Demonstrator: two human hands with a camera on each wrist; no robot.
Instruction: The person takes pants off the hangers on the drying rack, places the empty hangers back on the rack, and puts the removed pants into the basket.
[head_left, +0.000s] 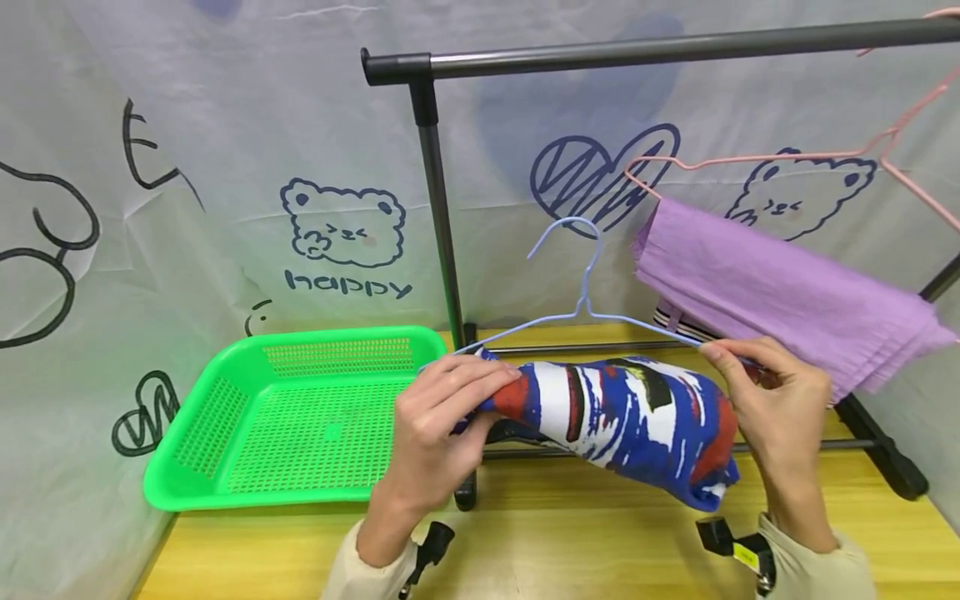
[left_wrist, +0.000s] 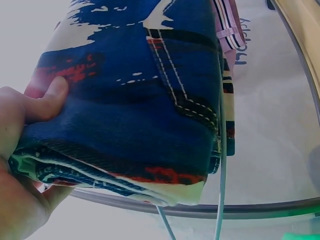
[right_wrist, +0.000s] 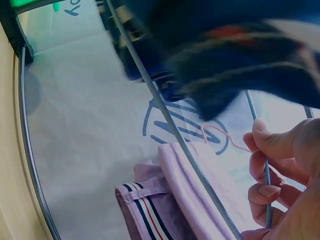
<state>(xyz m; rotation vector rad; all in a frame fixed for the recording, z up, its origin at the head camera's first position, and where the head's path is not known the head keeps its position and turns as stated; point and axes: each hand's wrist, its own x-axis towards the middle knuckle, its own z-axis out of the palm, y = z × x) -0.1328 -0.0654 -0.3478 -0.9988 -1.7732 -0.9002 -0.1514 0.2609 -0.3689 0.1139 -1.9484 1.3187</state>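
A light blue wire hanger [head_left: 584,293] stands hook-up between both hands in the head view. A folded garment [head_left: 600,412], printed in blue, white and red, hangs across it. My left hand [head_left: 442,417] grips the garment's left end; in the left wrist view the thumb lies on the cloth, which has a white-stitched seam. On the other side my right hand [head_left: 783,408] pinches the hanger's right shoulder. The right wrist view shows its fingers [right_wrist: 262,197] curled round the wire, with the garment's right end blurred and apart from them.
A green plastic basket [head_left: 330,496] sits at the left on the wooden table [head_left: 570,550]. Behind the hands rises a dark metal rack [head_left: 615,57]. Purple folded trousers [head_left: 772,283] hang from a pink hanger [head_left: 795,157] at the right. A printed cloth [head_left: 345,133] covers the background.
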